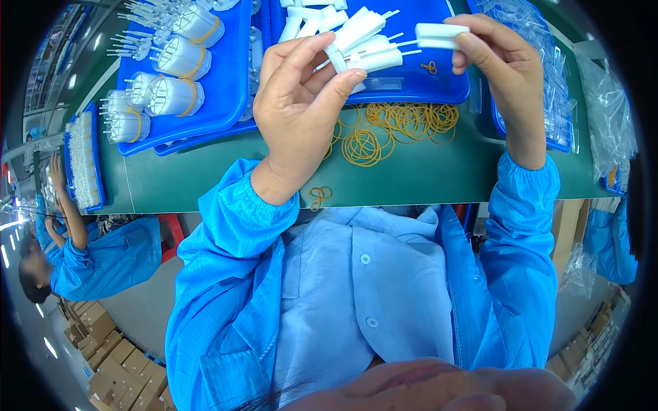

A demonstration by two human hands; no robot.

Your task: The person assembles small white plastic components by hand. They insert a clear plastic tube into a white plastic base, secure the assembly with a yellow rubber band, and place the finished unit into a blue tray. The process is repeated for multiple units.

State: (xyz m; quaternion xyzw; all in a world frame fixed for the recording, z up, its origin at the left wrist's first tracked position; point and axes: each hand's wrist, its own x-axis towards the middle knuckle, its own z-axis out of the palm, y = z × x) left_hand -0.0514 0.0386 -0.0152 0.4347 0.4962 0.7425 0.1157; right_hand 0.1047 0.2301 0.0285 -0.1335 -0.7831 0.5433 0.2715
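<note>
My left hand [295, 103] is closed round the base of a white plastic assembly [373, 55], from which several thin white rods stick out to the right between chunky white pieces. Thumb and fingers of my right hand [504, 65] pinch one white oblong plastic piece [436, 31], held close to the rod tips and seemingly just apart from them. Both hands are above a blue tray [449, 85] with more white pieces [312, 24] at its far side. Just this side of the tray, yellowish rubber bands [367, 147] lie in a loose heap on the green tabletop [226, 179].
Another blue tray [229, 103] at left carries banded bundles of white tubes [177, 96]. A narrower tray [97, 164] of white parts stands farther left. Clear plastic parts fill the right tray [534, 55], beside clear bags [603, 109]. A co-worker [103, 264] is at far left.
</note>
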